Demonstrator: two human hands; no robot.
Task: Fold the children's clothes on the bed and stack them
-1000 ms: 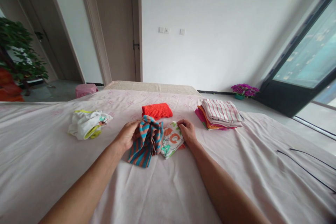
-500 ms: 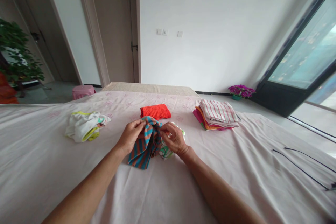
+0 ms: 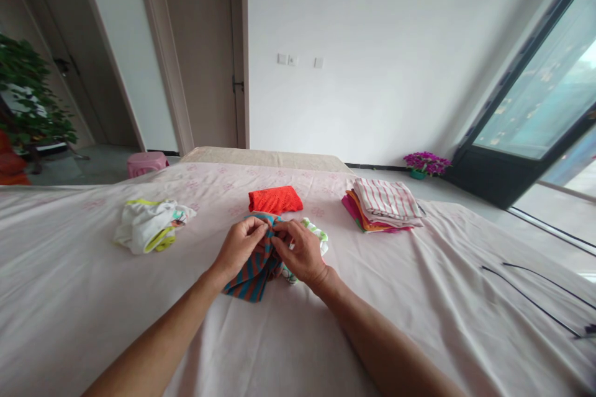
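Note:
Both hands pinch a crumpled blue-and-orange striped garment [image 3: 251, 276] at its upper edge, over the middle of the bed-like surface. My left hand [image 3: 239, 248] is closed on its left part, thumb against fingers. Close beside it, my right hand [image 3: 300, 248] is closed on the cloth too, the fingertips of both hands nearly touching. Part of a white-and-green patterned cloth [image 3: 319, 234] shows behind and under my right hand; the rest is hidden. Just beyond the hands lies a folded red garment [image 3: 275, 200].
A crumpled white and yellow-green garment [image 3: 146, 226] lies to the left. At the right is a stack of folded clothes [image 3: 386, 205], striped white on top. Thin black cords [image 3: 531, 301] lie far right on the pale pink sheet [image 3: 298, 341]. A pink stool [image 3: 146, 163] stands beyond.
My hands have come closer together on the striped garment, whose bunched top is now lower. My right hand has moved left, covering more of the white-and-green cloth's lower part.

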